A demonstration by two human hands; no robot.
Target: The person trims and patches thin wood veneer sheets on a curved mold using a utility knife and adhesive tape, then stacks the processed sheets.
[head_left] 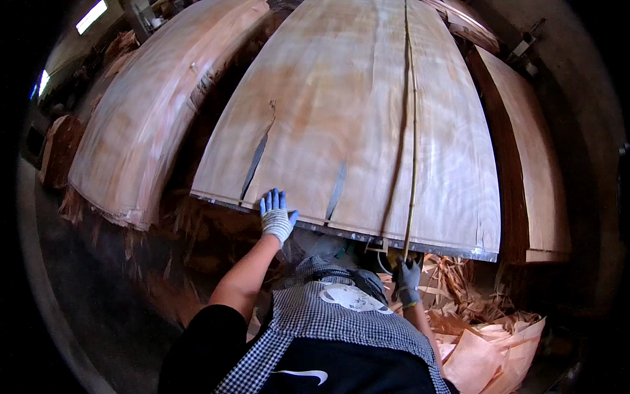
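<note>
A wide pale wood veneer sheet [321,125] lies before me, with long splits in it near its front edge. My left hand [277,218], in a striped glove with blue fingers, rests flat by that edge with its fingers stretched out. Lower right, just past the same edge, my right hand [408,284] in a grey glove is closed round the near end of a long thin stick [413,171]. The stick runs away from me along the right part of the sheet, a dark shadow or gap line beside it.
To the left is a stack of veneer sheets [131,144] with ragged edges; another stack [531,157] stands at the right. Torn veneer scraps [485,348] are heaped at the lower right, beside my right arm. A dark strip [453,249] runs under the sheet's front edge.
</note>
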